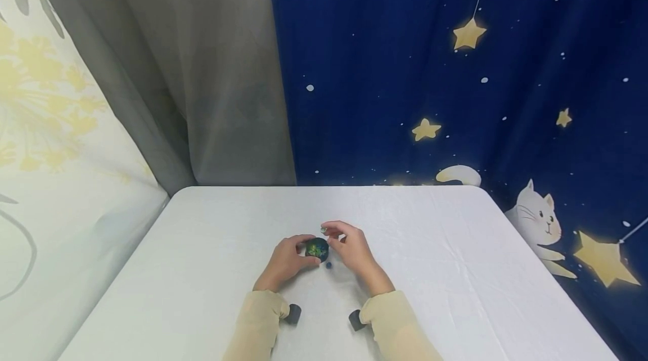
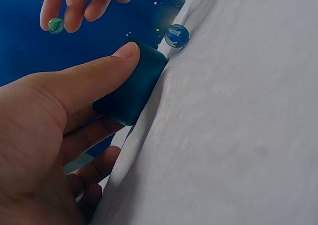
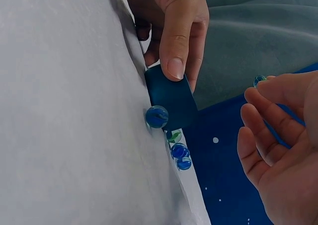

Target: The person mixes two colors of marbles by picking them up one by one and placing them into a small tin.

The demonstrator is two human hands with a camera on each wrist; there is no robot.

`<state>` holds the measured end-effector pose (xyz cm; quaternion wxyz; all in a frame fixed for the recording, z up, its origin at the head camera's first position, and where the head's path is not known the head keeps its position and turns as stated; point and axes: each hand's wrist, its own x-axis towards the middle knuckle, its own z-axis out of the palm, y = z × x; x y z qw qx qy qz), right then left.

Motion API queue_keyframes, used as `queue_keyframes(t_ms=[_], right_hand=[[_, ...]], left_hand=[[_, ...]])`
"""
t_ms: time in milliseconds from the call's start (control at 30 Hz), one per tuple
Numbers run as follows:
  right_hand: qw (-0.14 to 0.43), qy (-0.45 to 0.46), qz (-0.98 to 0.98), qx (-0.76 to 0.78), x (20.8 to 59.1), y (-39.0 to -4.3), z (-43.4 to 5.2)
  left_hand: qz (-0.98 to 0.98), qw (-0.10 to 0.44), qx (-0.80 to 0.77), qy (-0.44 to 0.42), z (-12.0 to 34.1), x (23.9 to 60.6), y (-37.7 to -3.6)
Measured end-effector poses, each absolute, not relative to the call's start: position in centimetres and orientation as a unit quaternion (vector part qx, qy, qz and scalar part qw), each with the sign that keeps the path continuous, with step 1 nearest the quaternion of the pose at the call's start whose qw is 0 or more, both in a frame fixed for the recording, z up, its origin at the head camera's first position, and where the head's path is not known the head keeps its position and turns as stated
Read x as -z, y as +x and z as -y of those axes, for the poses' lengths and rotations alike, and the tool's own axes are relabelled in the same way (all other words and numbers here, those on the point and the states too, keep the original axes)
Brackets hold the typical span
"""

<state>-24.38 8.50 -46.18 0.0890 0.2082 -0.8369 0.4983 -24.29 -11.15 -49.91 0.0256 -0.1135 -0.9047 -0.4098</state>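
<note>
A small dark teal cup (image 1: pixel 317 249) stands on the white cloth with green and blue marbles inside. My left hand (image 1: pixel 302 249) grips the cup (image 2: pixel 130 83), thumb on its side wall (image 3: pixel 171 98). My right hand (image 1: pixel 331 231) hovers just above and right of the cup and pinches a green-blue marble (image 1: pixel 323 230) between thumb and fingertips (image 2: pixel 55 25) (image 3: pixel 259 80). One blue marble (image 1: pixel 328 265) lies loose on the cloth against the cup (image 2: pixel 177 36) (image 3: pixel 157 116). A few more marbles (image 3: pixel 179 150) lie on the cloth just past it.
The table (image 1: pixel 455 271) has a white cloth and rounded far corners. Behind it hang a grey curtain (image 1: pixel 202 68) and a dark blue star-and-cat backdrop (image 1: pixel 455 96). A floral cloth (image 1: pixel 50 153) hangs at the left. Dark wrist cameras (image 1: pixel 292 314) sit on both sleeves.
</note>
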Motion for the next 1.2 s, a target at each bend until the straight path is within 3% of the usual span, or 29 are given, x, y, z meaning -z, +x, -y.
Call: queue_keyframes(t_ms=[1200], right_hand=[[0.102,0.191,0.84,-0.497,46.31,-24.51,-8.81]], left_hand=[[0.903,0.023,0.415,-0.113,11.1,49.89,-24.14]])
